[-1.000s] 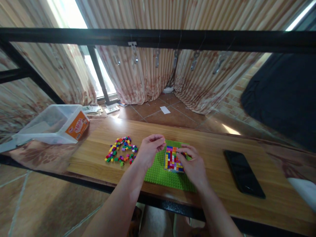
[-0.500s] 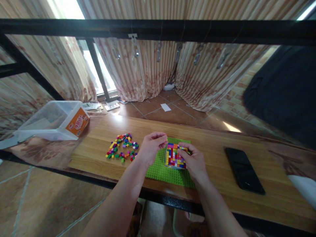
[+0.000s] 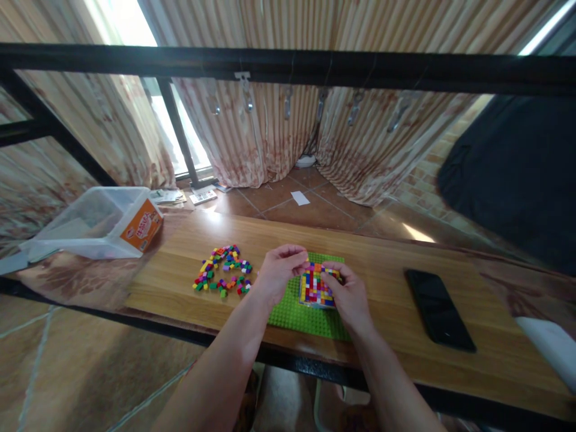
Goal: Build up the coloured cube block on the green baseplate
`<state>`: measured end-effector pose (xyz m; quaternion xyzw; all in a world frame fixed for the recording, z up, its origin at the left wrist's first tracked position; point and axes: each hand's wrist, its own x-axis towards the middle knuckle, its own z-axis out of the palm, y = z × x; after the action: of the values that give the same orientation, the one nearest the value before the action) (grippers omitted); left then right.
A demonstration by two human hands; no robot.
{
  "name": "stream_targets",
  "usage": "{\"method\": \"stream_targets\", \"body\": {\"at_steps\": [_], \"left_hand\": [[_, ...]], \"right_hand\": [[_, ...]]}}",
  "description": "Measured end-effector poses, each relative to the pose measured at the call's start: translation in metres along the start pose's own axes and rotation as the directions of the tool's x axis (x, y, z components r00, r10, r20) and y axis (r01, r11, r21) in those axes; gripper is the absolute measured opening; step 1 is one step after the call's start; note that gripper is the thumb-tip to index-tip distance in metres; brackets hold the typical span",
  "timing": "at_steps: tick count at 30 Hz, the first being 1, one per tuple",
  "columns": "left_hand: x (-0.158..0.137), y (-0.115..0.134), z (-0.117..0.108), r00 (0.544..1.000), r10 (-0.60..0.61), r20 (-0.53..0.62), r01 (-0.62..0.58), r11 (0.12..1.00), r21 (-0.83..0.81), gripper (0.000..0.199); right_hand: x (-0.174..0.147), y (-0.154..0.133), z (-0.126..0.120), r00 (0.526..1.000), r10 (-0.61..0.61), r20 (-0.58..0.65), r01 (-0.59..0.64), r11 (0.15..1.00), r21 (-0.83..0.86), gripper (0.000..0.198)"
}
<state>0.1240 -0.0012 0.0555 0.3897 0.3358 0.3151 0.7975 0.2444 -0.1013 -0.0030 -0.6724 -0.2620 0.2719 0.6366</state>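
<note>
A multicoloured block of toy bricks (image 3: 314,289) rests on a green studded baseplate (image 3: 299,321). My right hand (image 3: 352,295) is closed around the block's right side, its thumb and fingers near the top rows. At the far left corner of the block, my left hand (image 3: 279,271) pinches a small brick between thumb and fingertips; the fingers cover most of it. Loose coloured bricks (image 3: 209,267) lie scattered on the wooden table, left of the baseplate.
A black phone (image 3: 438,309) lies on the table (image 3: 387,282) to the right. A clear plastic bin (image 3: 99,222) with an orange label stands at the far left. A dark metal bar (image 3: 288,67) with hanging clips crosses ahead, before striped curtains (image 3: 243,144).
My left fingertips have come slightly closer to the block's far left corner. The right hand keeps its hold on the block. The whole view has shifted a little.
</note>
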Motion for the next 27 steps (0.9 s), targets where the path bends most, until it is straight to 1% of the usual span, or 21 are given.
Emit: {"method": "stream_targets", "body": {"at_steps": [5, 8, 10, 13, 17, 19, 21, 25, 27], "left_hand": [[0.001, 0.0, 0.0, 1.0, -0.008, 0.01, 0.008, 1.0, 0.005, 0.017], [0.002, -0.001, 0.0, 1.0, -0.012, 0.011, 0.012, 1.0, 0.014, 0.014], [0.002, -0.001, 0.0, 1.0, -0.019, 0.021, 0.018, 1.0, 0.025, 0.013], [0.003, -0.003, 0.001, 0.999, -0.029, 0.023, 0.028, 0.998, 0.05, 0.011], [0.003, -0.004, 0.004, 1.0, -0.028, 0.007, 0.027, 0.995, 0.096, 0.007], [0.003, -0.005, 0.006, 1.0, -0.024, -0.008, 0.025, 0.99, 0.135, 0.006], [0.003, -0.007, 0.008, 1.0, -0.018, -0.013, 0.02, 0.984, 0.179, 0.006], [0.003, -0.012, 0.01, 1.0, -0.004, 0.029, -0.003, 0.971, 0.238, 0.006], [0.003, -0.014, 0.01, 0.999, 0.014, 0.039, -0.023, 0.968, 0.251, 0.006]], "right_hand": [[0.004, 0.003, -0.008, 0.998, -0.059, 0.023, 0.062, 0.991, -0.121, 0.035], [0.007, 0.004, -0.013, 0.987, -0.159, 0.018, 0.159, 0.966, -0.204, 0.029], [0.008, 0.004, -0.015, 0.967, -0.255, -0.004, 0.245, 0.933, -0.263, 0.024], [0.007, 0.0, -0.016, 0.925, -0.38, -0.016, 0.354, 0.877, -0.324, 0.021], [0.003, -0.007, -0.015, 0.881, -0.473, -0.017, 0.44, 0.832, -0.338, 0.016], [0.0, -0.011, -0.013, 0.862, -0.508, -0.011, 0.476, 0.815, -0.33, 0.014], [-0.004, -0.015, -0.011, 0.853, -0.522, 0.025, 0.501, 0.803, -0.323, 0.012], [-0.009, -0.018, -0.007, 0.846, -0.515, 0.139, 0.531, 0.786, -0.318, 0.012], [-0.01, -0.017, -0.006, 0.839, -0.519, 0.161, 0.542, 0.777, -0.321, 0.013]]}}
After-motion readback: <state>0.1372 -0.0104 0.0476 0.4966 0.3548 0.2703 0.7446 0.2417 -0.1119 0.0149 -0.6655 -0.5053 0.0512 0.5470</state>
